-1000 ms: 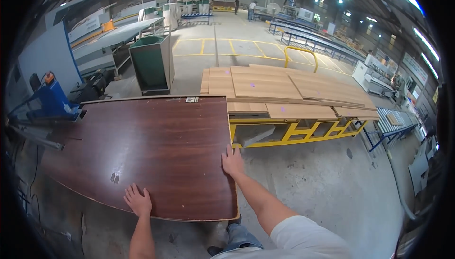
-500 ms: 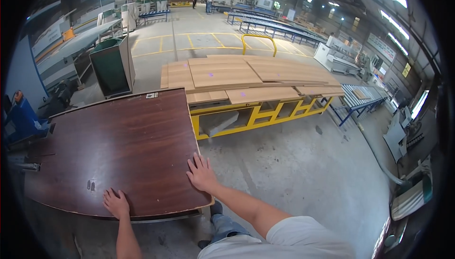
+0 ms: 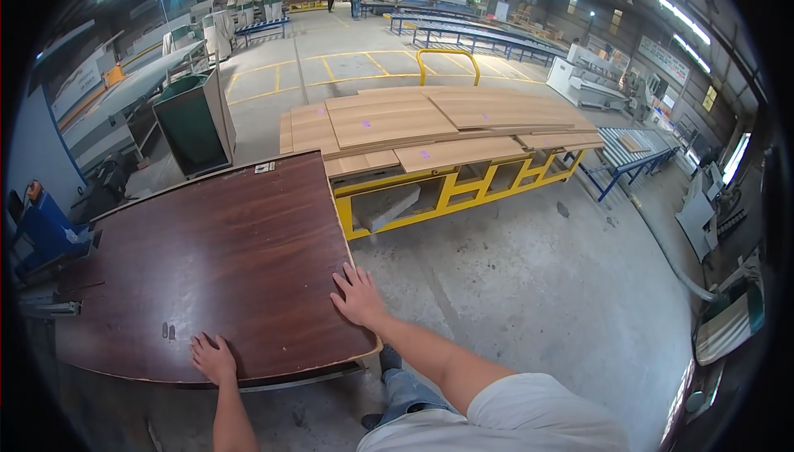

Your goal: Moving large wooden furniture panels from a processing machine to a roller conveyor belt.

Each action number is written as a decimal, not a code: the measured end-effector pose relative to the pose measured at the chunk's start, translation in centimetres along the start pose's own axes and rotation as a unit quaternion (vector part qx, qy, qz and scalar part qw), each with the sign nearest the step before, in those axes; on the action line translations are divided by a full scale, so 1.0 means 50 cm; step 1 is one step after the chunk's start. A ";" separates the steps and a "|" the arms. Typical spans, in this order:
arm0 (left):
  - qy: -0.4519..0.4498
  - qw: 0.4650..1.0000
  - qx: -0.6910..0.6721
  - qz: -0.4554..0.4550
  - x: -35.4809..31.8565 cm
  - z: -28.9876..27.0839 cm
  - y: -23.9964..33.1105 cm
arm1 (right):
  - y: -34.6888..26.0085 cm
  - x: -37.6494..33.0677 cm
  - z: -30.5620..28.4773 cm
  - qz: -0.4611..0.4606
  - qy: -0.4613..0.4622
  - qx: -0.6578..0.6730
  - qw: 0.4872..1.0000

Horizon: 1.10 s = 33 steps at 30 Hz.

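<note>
Directly beneath the left fingers [image 3: 204,344], the dark brown panel [image 3: 223,262]

The left hand [image 3: 214,359] rested on the dark wood-grain tabletop [image 3: 231,258] near its front edge; the right hand [image 3: 360,296] lay over its right edge, near the front right corner; light wood-grain panels [image 3: 385,124] lay stacked on a yellow frame [image 3: 449,193] by the far right corner.
</note>
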<state>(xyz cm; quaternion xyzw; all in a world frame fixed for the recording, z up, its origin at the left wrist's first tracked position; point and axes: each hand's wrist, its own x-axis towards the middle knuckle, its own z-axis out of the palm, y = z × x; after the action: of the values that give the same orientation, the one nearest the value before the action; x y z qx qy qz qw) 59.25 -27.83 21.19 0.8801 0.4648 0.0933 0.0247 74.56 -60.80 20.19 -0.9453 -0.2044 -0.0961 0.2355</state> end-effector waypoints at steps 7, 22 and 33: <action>-0.002 1.000 0.006 -0.003 0.003 0.004 -0.006 | -0.001 0.002 0.001 0.004 0.000 0.039 0.999; -0.002 1.000 0.016 -0.002 0.000 0.005 -0.004 | 0.003 0.000 -0.002 0.007 0.000 0.073 0.997; 0.000 1.000 0.015 -0.005 0.001 0.005 -0.002 | 0.005 0.004 0.002 0.020 -0.008 0.085 0.996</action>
<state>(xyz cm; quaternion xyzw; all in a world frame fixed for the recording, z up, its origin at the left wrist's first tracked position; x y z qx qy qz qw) 59.23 -27.74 20.92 0.8782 0.4703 0.0862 0.0122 74.84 -60.87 20.08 -0.9263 -0.1950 -0.0658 0.3156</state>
